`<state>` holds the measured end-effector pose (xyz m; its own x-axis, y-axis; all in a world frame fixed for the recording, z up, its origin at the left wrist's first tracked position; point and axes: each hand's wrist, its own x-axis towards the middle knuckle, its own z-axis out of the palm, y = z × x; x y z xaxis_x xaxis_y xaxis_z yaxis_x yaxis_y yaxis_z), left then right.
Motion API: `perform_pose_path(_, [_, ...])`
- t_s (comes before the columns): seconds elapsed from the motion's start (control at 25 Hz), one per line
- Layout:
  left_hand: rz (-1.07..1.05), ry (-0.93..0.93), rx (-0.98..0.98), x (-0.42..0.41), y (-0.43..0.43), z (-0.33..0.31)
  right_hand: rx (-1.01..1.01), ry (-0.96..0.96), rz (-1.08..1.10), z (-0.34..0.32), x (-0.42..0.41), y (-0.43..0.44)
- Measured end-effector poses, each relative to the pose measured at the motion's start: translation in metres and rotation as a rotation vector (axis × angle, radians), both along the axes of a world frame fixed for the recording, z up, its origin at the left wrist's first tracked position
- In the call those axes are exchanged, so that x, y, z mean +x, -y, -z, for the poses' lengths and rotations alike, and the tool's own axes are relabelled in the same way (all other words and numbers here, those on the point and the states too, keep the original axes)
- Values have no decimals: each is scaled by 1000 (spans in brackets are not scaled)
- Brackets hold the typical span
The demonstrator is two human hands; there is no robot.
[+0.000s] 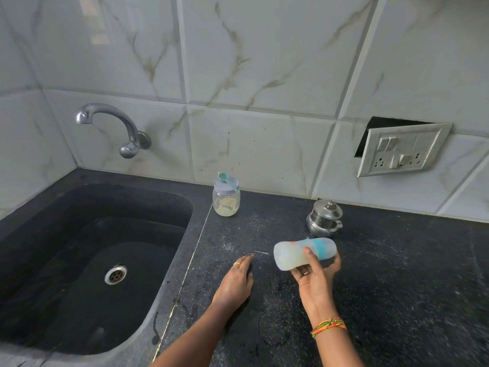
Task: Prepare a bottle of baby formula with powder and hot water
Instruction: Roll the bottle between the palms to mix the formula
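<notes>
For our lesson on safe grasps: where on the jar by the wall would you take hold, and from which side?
Grip the jar round its clear body, below the lid, coming from the front. It stands upright, a scoop lies across the lid, so a grasp from above would likely knock it off, and the wall is close behind.

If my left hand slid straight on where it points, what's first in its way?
Probably nothing until the tiled wall: the left hand points along the countertop between the jar and the steel pot.
</notes>
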<state>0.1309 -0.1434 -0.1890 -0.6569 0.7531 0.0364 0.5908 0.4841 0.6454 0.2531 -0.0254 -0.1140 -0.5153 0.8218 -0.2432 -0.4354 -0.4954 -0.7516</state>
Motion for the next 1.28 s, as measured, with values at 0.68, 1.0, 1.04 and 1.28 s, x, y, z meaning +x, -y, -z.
perform_pose_path(0.68, [0, -16, 6, -2, -1, 4, 26, 36, -58, 1, -2, 1])
perform_pose_path(1.0, [2, -14, 6, -3, 0, 4, 111, 88, -84, 1, -1, -1])
perform_pose_path(1.04, [3, -16, 6, -3, -1, 4, 139, 106, -92, 1, -2, -1])
perform_pose_path(1.28, [4, -14, -1, -2, -1, 3, 135, 120, -95, 5, -1, 0])
